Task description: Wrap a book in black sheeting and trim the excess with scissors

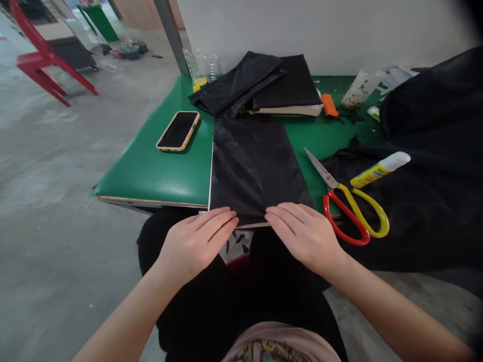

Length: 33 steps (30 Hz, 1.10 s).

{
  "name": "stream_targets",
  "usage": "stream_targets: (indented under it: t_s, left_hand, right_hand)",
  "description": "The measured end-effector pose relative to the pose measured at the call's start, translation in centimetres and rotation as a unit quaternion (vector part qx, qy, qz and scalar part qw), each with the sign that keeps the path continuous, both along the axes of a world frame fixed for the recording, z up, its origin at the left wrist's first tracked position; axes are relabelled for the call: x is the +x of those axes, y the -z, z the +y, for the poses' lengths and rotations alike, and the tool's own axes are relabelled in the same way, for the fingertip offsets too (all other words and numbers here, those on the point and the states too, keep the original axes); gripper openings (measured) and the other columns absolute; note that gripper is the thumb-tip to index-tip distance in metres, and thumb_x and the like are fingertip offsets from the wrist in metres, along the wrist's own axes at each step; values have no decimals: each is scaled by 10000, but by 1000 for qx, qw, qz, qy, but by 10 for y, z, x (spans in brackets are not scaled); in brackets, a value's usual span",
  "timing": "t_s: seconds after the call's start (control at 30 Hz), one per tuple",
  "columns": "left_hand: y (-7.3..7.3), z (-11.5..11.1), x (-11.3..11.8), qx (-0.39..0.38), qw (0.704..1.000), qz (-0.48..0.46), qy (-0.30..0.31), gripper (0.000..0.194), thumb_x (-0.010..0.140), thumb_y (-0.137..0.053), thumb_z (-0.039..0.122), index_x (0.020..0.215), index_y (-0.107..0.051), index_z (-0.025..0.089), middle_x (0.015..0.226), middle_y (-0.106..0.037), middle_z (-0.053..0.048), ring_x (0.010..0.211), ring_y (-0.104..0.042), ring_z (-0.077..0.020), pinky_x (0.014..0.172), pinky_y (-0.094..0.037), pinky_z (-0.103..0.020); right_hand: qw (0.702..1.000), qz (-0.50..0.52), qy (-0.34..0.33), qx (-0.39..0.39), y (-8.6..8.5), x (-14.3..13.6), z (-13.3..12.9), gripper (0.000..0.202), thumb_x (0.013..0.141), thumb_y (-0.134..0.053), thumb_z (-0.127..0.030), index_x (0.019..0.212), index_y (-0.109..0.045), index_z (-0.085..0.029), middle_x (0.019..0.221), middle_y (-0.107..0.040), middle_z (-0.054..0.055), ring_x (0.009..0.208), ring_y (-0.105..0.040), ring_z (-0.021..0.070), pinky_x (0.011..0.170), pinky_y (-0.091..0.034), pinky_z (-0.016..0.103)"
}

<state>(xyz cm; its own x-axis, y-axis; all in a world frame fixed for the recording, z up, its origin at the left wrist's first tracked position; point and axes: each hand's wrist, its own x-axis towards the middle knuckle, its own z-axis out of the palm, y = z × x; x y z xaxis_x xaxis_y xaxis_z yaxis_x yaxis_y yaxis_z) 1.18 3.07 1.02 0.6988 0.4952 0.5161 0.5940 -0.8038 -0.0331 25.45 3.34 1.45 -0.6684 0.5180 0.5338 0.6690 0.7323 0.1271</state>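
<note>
A flat board covered with thin black cloth [256,166] lies at the bench's front edge, its pale border showing along the left and near sides. My left hand [198,236] grips the near edge towards its left end, fingers together on top of the cloth. At the right part of that edge, my right hand [302,231] holds on the same way. Both thumbs are hidden. Just right of my right hand lie scissors [332,187] with one red and one yellow handle, slightly open. Beside them is a glue stick [377,170] with a white cap.
A phone [178,130] rests on the green bench [162,176] at left. Folded black cloth [237,83] and a black-covered block [289,83] lie behind the board. An orange object [329,105] and a clear plastic bottle [360,90] stand farther right. More black cloth [433,201] fills the right side.
</note>
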Motion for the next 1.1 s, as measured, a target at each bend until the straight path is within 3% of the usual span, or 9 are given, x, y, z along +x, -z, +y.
stream_targets:
  t_s: [0.23, 0.47, 0.63, 0.87, 1.1]
  left_hand:
    - [7, -4, 5, -2, 999, -17, -47, 259, 786, -638, 25, 1029, -648, 114, 1063, -688, -79, 1000, -623, -229, 836, -554, -375]
    - [14, -6, 2, 15, 998, -55, -41, 302, 757, -677, 31, 1041, -641, 126, 1034, -702, -73, 965, -646, -232, 797, -571, -367]
    - [18, -6, 3, -7, 995, -80, -55, 335, 758, -674, 30, 1068, -628, 147, 1040, -698, -57, 966, -649, -219, 823, -569, -358]
    - [18, -3, 7, -17, 991, -124, -55, 306, 752, -676, 14, 1021, -638, 154, 958, -709, -43, 901, -660, -186, 815, -573, -332]
    - [20, -3, 6, -18, 993, -113, -44, 336, 755, -677, 21, 1061, -634, 152, 983, -713, -39, 937, -658, -197, 810, -580, -335]
  right_hand:
    - [994, 20, -25, -106, -6, 27, 3, 215, 913, -524, -147, 1098, -627, -113, 1124, -662, 85, 1014, -608, 194, 860, -519, 344]
    - [996, -24, 15, -90, -10, 62, -8, 279, 873, -566, -91, 1142, -615, -147, 1164, -654, 65, 1049, -610, 188, 906, -524, 353]
    - [998, -56, 23, -35, -9, 60, -13, 277, 852, -579, -56, 1117, -631, -120, 1132, -669, 84, 1027, -626, 204, 886, -542, 363]
    - [999, -7, -3, 32, -3, 52, -11, 269, 806, -628, -34, 1074, -645, -50, 1100, -676, 132, 1006, -638, 231, 848, -561, 362]
    - [997, -48, 68, 6, -11, 46, -10, 206, 886, -509, -44, 990, -679, -97, 997, -703, 88, 890, -643, 205, 749, -551, 341]
